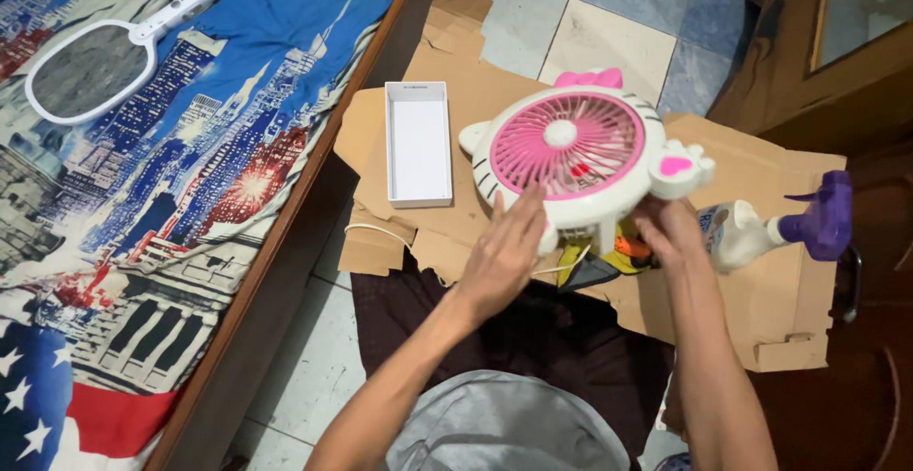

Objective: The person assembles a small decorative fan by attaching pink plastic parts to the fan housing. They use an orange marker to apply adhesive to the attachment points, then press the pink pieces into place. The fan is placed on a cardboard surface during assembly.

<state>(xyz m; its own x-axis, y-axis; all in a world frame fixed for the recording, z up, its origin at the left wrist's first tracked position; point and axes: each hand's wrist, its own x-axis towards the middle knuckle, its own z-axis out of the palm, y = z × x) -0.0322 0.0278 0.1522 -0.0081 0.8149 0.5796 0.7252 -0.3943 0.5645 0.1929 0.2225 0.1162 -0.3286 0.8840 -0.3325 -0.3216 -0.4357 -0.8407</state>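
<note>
A small white fan (580,152) with a pink grille, pink bow and cat-like ears is held face up above flattened brown cardboard (742,243) on the floor. My left hand (504,247) lies flat against the fan's lower left rim, fingers straight. My right hand (670,233) grips the fan's underside at its lower right, below one ear. A thin white cable (380,231) trails from under the fan. Small orange and yellow items (623,252) lie just under the fan, partly hidden.
An open white box (418,143) lies on the cardboard left of the fan. A white spray bottle with a purple trigger (770,228) lies at right. A bed with a city-print sheet (190,147) holds a white racket-shaped swatter (105,52). Wooden furniture (818,62) stands at upper right.
</note>
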